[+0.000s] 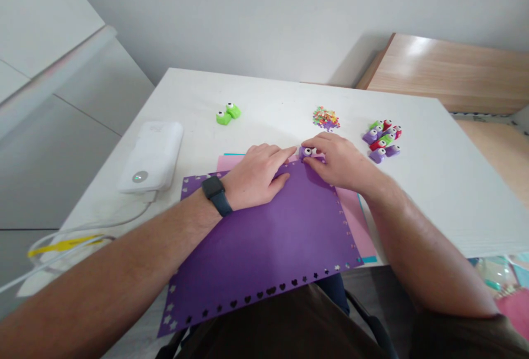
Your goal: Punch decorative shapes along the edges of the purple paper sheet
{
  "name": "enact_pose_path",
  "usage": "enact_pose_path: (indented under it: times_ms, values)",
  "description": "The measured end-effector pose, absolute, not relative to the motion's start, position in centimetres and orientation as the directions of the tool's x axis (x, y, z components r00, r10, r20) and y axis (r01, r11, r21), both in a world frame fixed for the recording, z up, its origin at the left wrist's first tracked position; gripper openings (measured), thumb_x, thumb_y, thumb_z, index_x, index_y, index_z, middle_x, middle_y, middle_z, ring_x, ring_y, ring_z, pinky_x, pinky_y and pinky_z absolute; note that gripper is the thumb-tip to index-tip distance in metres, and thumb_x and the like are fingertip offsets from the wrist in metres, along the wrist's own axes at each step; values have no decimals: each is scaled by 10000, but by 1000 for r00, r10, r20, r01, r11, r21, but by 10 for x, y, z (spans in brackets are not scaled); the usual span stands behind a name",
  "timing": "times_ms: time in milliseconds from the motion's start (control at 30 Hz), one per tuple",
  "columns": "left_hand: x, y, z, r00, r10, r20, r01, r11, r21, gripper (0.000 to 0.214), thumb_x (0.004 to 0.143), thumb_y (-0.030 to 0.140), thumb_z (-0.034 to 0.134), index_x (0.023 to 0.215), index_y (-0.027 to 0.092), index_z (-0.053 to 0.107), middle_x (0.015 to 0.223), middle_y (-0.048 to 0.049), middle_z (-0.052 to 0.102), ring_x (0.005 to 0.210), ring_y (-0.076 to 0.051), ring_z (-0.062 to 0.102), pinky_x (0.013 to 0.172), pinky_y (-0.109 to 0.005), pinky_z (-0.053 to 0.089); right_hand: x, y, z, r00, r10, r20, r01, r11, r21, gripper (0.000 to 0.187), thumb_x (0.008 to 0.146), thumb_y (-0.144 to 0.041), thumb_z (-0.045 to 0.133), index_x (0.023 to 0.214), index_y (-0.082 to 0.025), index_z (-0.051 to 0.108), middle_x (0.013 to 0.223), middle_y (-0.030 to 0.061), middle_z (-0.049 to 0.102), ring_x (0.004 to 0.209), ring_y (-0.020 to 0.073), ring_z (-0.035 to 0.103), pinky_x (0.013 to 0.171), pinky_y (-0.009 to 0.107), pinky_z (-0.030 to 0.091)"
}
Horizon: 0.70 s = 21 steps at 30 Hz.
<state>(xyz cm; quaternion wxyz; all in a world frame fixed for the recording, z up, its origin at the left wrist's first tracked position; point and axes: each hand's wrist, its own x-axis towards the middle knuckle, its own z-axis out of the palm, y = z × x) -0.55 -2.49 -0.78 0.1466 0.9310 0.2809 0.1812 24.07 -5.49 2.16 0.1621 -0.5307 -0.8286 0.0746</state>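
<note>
Since purple cardstock sheet [264, 248] lies loose on white table [194, 94], overhanging near edge, any shift could put cut out of line with border of punched stars and hearts [248, 301]. Pink paper [355, 221] beneath may slide too. Left hand [256, 177] flat on sheet; right hand [336, 160] clamped on purple craft punch [306, 153] at sheet's far edge; hands almost touching. Uneven squeeze could tear paper. Right fingers hide punch's slot: cannot tell whether paper sits inside.
</note>
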Motion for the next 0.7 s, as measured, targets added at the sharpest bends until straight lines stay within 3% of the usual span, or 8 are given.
enact_pose_path:
  times_ms: [233,700]
  values:
    - [-5,-24,-9,777,573,259,467,-802,373,453,1018,266,605,1442,107,595,1225,-147,710,1149,-302,635,1044,-488,499,241,-54,24,-274,934,231,881,340,-329,269,968,-255,644,1170,-142,782,1075,135,772,940,265,698,926,397,517]
    - [-5,-24,-7,791,561,246,445,-802,398,283,1020,242,590,1261,185,728,1171,-112,698,1114,-279,629,1021,-472,499,246,-52,28,-150,973,173,937,196,-288,228,976,-309,645,1083,-175,796,1041,123,775,910,259,691,862,384,483]
